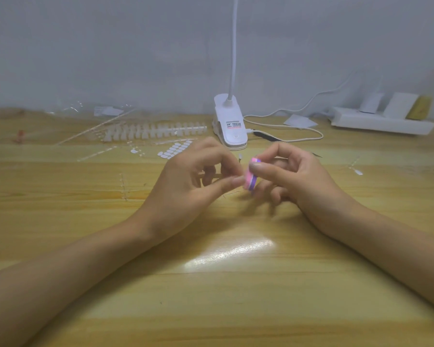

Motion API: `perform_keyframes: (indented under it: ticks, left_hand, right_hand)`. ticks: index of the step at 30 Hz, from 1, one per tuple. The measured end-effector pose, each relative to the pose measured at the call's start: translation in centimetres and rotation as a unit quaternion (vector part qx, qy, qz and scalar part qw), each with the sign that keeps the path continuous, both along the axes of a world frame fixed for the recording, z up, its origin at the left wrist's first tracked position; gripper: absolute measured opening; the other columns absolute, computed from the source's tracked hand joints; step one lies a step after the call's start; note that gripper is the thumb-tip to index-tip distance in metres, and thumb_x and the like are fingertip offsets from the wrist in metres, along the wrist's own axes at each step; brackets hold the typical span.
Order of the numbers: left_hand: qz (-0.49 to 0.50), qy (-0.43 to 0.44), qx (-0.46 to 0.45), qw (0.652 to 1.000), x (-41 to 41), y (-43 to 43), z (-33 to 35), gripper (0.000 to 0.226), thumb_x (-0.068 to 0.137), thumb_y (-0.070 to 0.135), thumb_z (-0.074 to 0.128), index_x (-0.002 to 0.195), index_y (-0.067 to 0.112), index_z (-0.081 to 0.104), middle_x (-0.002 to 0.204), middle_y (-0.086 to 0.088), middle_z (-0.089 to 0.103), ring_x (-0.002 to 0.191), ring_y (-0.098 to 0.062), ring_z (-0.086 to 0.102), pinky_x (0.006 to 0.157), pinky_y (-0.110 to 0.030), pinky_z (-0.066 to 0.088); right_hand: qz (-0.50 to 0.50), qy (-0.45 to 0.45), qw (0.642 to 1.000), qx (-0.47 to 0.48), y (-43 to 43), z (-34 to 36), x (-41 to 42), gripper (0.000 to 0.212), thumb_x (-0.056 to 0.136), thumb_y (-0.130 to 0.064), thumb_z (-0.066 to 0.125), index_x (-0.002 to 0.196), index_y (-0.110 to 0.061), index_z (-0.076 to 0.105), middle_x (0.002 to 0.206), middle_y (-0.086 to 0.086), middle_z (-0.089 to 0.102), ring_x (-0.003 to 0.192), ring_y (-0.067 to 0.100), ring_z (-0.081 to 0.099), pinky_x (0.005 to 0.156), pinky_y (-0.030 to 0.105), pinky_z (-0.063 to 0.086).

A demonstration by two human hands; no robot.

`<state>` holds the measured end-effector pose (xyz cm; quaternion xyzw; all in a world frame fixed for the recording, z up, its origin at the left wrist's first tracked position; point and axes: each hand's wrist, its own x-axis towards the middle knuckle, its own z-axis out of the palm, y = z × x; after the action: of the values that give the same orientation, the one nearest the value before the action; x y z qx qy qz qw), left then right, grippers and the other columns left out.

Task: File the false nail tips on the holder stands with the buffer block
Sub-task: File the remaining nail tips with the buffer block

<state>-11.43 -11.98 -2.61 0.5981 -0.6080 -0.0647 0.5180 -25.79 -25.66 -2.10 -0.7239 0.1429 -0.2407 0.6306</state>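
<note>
Above the yellow wooden table (pixel 211 284), your right hand (pixel 298 181) pinches the pink-purple buffer block (pixel 251 175) and your left hand (pixel 186 176) pinches a thin clear holder stand (pixel 212 174), which hard strokes could twist loose.

A pale grey wall (pixel 110 46) backs a light wooden table (pixel 211 309). A white clip lamp (pixel 229 128) stands against the wall, its neck rising out of view. Right of the lamp lie a white cable (pixel 298 136) and a white box (pixel 381 122). On the near side of the lamp, a bright glare patch (pixel 231 254) shines on the wood.
</note>
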Motion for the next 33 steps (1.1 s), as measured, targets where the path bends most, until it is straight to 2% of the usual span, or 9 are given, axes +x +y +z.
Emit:
perform_keyframes:
  ticks: [4, 8, 11, 14, 19, 23, 27, 31, 33]
  left_hand:
    - [0.026, 0.011, -0.005, 1.0, 0.08, 0.01, 0.04, 0.011, 0.086, 0.024, 0.073, 0.078, 0.02, 0.067, 0.084, 0.003, 0.057, 0.069, -0.009, 0.049, 0.06, -0.021, 0.041]
    - [-0.025, -0.006, -0.017, 1.0, -0.39, 0.15, 0.08, 0.008, 0.083, 0.022, 0.074, 0.078, 0.021, 0.068, 0.082, 0.001, 0.058, 0.067, -0.012, 0.047, 0.059, -0.016, 0.037]
    - [0.017, 0.009, -0.015, 1.0, -0.14, 0.06, 0.08, 0.01, 0.084, 0.024, 0.076, 0.077, 0.02, 0.069, 0.082, 0.005, 0.057, 0.067, -0.008, 0.047, 0.058, -0.02, 0.039]
    - [-0.016, -0.002, -0.006, 1.0, -0.21, 0.02, -0.03, 0.008, 0.084, 0.023, 0.075, 0.077, 0.023, 0.07, 0.081, 0.005, 0.056, 0.066, -0.014, 0.047, 0.059, -0.016, 0.036]
    - [0.019, 0.014, -0.012, 1.0, 0.16, -0.08, 0.0, 0.01, 0.084, 0.022, 0.075, 0.077, 0.023, 0.069, 0.082, 0.004, 0.058, 0.068, -0.007, 0.046, 0.059, -0.027, 0.041]
    - [-0.038, -0.025, -0.007, 0.999, -0.42, 0.05, -0.02, 0.007, 0.083, 0.02, 0.075, 0.079, 0.02, 0.07, 0.081, 0.001, 0.058, 0.066, -0.009, 0.045, 0.061, -0.013, 0.034]
    - [0.019, 0.007, -0.015, 1.0, -0.03, 0.0, 0.0, 0.009, 0.084, 0.022, 0.075, 0.077, 0.02, 0.07, 0.081, 0.006, 0.058, 0.07, -0.008, 0.049, 0.061, -0.02, 0.039]
    - [-0.038, -0.021, -0.007, 0.999, -0.4, 0.03, 0.0, 0.007, 0.083, 0.019, 0.076, 0.078, 0.018, 0.071, 0.079, 0.003, 0.059, 0.065, -0.01, 0.046, 0.06, -0.011, 0.035]
    - [0.002, -0.002, -0.02, 1.0, -0.16, -0.03, 0.03, 0.009, 0.084, 0.016, 0.076, 0.077, 0.018, 0.07, 0.079, 0.004, 0.058, 0.066, -0.007, 0.047, 0.059, -0.015, 0.037]
  right_hand:
    - [0.025, 0.006, 1.0, -0.013, 0.03, 0.0, -0.02, 0.024, 0.081, -0.025, 0.079, 0.087, -0.014, 0.058, 0.079, 0.008, 0.075, 0.06, 0.016, 0.066, 0.046, 0.021, 0.043]
    - [-0.009, -0.014, 1.0, 0.019, -0.11, -0.06, 0.02, 0.023, 0.076, -0.029, 0.077, 0.085, -0.017, 0.059, 0.075, 0.002, 0.073, 0.057, 0.013, 0.065, 0.045, 0.019, 0.045]
    - [0.014, -0.009, 1.0, 0.016, -0.04, 0.03, -0.07, 0.023, 0.077, -0.029, 0.074, 0.087, -0.015, 0.058, 0.077, 0.005, 0.073, 0.054, 0.011, 0.061, 0.047, 0.021, 0.047]
    - [0.024, -0.012, 1.0, 0.012, -0.07, -0.19, -0.22, 0.022, 0.078, -0.027, 0.074, 0.087, -0.014, 0.059, 0.073, 0.005, 0.072, 0.055, 0.013, 0.06, 0.05, 0.022, 0.049]
    - [0.032, -0.029, 0.998, 0.034, -0.22, -0.17, -0.14, 0.019, 0.079, -0.022, 0.072, 0.088, -0.011, 0.058, 0.076, 0.008, 0.073, 0.061, 0.018, 0.065, 0.055, 0.021, 0.052]
    - [0.023, -0.034, 0.998, 0.044, -0.34, -0.24, -0.08, 0.022, 0.077, -0.026, 0.072, 0.087, -0.013, 0.058, 0.072, 0.004, 0.072, 0.057, 0.014, 0.065, 0.056, 0.021, 0.054]
    - [0.052, -0.021, 0.998, 0.029, -0.2, -0.19, -0.1, 0.017, 0.079, -0.025, 0.074, 0.084, -0.016, 0.06, 0.077, 0.008, 0.074, 0.059, 0.016, 0.066, 0.056, 0.021, 0.053]
    - [0.031, -0.033, 0.998, 0.044, -0.29, -0.22, -0.08, 0.021, 0.078, -0.027, 0.072, 0.086, -0.013, 0.059, 0.075, 0.007, 0.073, 0.062, 0.017, 0.07, 0.059, 0.022, 0.056]
    - [0.038, -0.03, 0.998, 0.044, -0.21, -0.15, -0.08, 0.018, 0.079, -0.026, 0.072, 0.085, -0.014, 0.059, 0.079, 0.011, 0.074, 0.069, 0.019, 0.073, 0.059, 0.022, 0.056]
